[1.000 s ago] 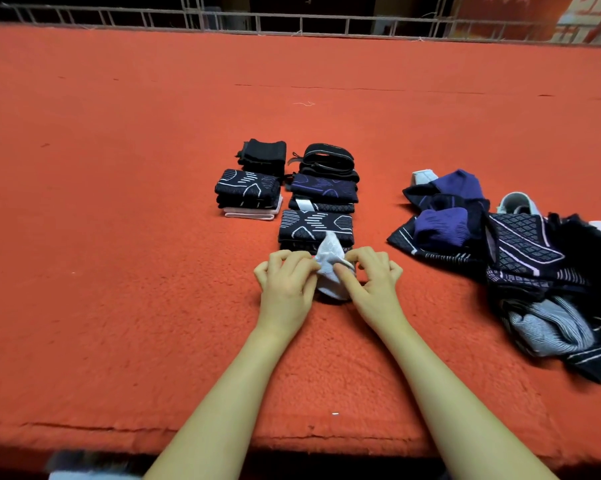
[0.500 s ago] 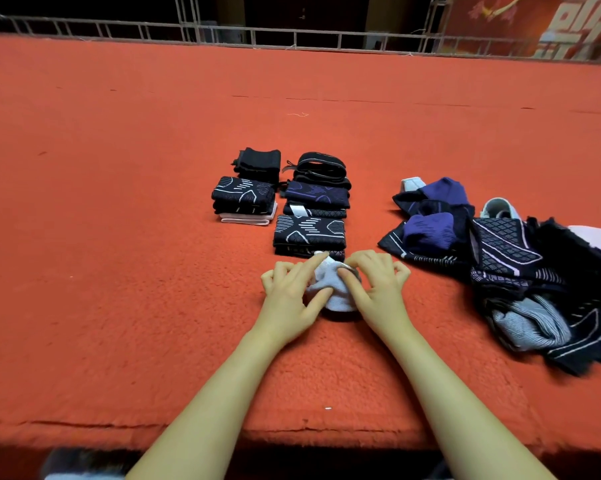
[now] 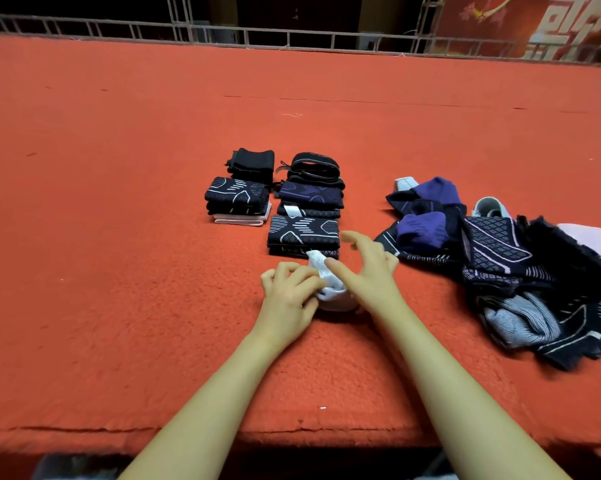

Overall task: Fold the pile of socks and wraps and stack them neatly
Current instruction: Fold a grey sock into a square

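Pinching the small white knitted sock (image 3: 330, 289) in my left hand (image 3: 290, 299) on the red fleece surface (image 3: 119, 271), my right hand (image 3: 370, 271) hovers spread-fingered, holding nothing, just before the folded dark patterned stacks (image 3: 302, 233).

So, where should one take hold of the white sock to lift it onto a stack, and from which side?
Take the white sock at its thick rolled lower body, pinching across it from above, thumb on one side and fingers on the other. The upper tip is loose and thin, so gripping there would probably let the fold open. The left hand already holds its left edge; the right hand is open over it.
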Action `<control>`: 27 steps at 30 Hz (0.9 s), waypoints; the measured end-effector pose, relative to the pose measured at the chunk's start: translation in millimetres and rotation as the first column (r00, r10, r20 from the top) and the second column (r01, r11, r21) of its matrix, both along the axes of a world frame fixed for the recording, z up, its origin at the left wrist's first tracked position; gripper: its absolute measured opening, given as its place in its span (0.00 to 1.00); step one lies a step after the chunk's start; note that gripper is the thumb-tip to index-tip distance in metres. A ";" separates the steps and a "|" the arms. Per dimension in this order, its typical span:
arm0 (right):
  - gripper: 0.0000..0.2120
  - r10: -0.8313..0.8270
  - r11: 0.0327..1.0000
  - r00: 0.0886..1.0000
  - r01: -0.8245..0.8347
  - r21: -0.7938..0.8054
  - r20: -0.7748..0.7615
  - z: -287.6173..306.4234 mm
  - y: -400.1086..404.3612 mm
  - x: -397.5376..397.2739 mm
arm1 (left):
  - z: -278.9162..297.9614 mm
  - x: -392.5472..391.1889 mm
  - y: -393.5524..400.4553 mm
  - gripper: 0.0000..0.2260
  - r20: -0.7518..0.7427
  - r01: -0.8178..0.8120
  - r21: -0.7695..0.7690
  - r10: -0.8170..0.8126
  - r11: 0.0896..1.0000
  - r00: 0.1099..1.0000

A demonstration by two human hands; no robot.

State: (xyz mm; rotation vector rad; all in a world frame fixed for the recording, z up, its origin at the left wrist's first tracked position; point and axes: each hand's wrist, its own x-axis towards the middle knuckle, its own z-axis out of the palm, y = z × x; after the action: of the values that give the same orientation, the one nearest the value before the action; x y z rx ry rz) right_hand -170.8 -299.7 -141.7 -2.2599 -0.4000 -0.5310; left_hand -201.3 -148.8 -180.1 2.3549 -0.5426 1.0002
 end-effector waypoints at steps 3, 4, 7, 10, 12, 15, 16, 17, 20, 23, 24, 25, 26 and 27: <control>0.32 0.088 0.972 0.983 -0.119 -0.201 -0.159 5.4 3.2 10.8 | 0.4 -2.6 0.0 0.11 0.009 -0.013 -0.015 0.013 1.000 1.000; 0.28 0.110 0.959 0.979 -0.150 -0.241 -0.172 5.8 3.2 12.2 | 0.7 -3.8 -0.2 0.11 0.001 -0.011 -0.017 0.011 1.000 1.000; 0.17 0.137 0.963 0.984 -0.158 -0.217 -0.110 3.5 0.8 11.4 | 1.2 -8.4 -0.7 0.10 -0.026 0.008 -0.010 -0.008 1.000 1.000; 0.05 0.121 0.972 0.993 -0.122 -0.203 -0.017 -4.8 -1.9 10.4 | 2.1 -10.9 -0.3 0.07 -0.050 0.007 -0.022 -0.008 1.000 0.999; 0.01 0.081 0.977 0.996 -0.070 -0.202 0.043 -12.0 -2.4 9.4 | 1.4 -9.9 -0.5 0.05 -0.068 -0.016 -0.027 0.014 1.000 0.998; 0.07 -0.066 0.987 0.988 0.085 -0.135 0.140 -18.6 -3.5 6.9 | 0.6 -7.4 -1.3 0.06 -0.088 -0.040 -0.071 0.033 0.997 0.996; 0.09 -0.126 0.985 0.982 0.141 -0.099 0.144 -19.8 -4.1 6.5 | 1.2 -6.7 -1.2 0.05 -0.098 -0.046 -0.117 0.035 0.992 0.995; 0.10 -0.185 0.978 0.972 0.196 -0.072 0.142 -21.5 -4.8 7.0 | 2.0 -6.1 -0.8 0.05 -0.114 -0.062 -0.172 0.043 0.983 0.993; 0.10 -0.339 0.934 0.927 0.352 -0.060 0.160 -29.1 -5.5 8.2 | 2.0 -3.0 0.9 0.05 -0.143 -0.118 -0.279 0.080 0.953 0.986; 0.11 -0.422 0.901 0.898 0.430 -0.052 0.123 -38.4 -6.2 8.6 | 1.4 -1.1 2.1 0.11 -0.175 -0.196 -0.346 0.142 0.918 0.974; 0.11 -0.441 0.892 0.891 0.448 -0.058 0.106 -40.8 -6.4 9.1 | 1.5 -0.5 2.7 0.14 -0.190 -0.228 -0.362 0.168 0.904 0.967; 0.11 -0.455 0.884 0.885 0.463 -0.068 0.102 -41.7 -6.3 9.4 | 1.2 -0.1 3.4 0.15 -0.197 -0.259 -0.369 0.198 0.892 0.960; 0.11 -0.467 0.876 0.878 0.476 -0.078 0.109 -42.3 -5.8 10.2 | 1.2 0.2 3.8 0.15 -0.199 -0.289 -0.375 0.229 0.881 0.953; 0.12 -0.475 0.869 0.872 0.486 -0.093 0.120 -43.2 -4.8 10.9 | 1.4 0.5 4.3 0.15 -0.203 -0.320 -0.387 0.259 0.865 0.944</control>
State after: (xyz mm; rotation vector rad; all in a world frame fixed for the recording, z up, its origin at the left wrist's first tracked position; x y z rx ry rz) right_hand -159.9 -304.4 -184.9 -2.4627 0.1049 -0.8900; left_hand -200.8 -144.5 -178.8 2.1284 0.0889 0.9494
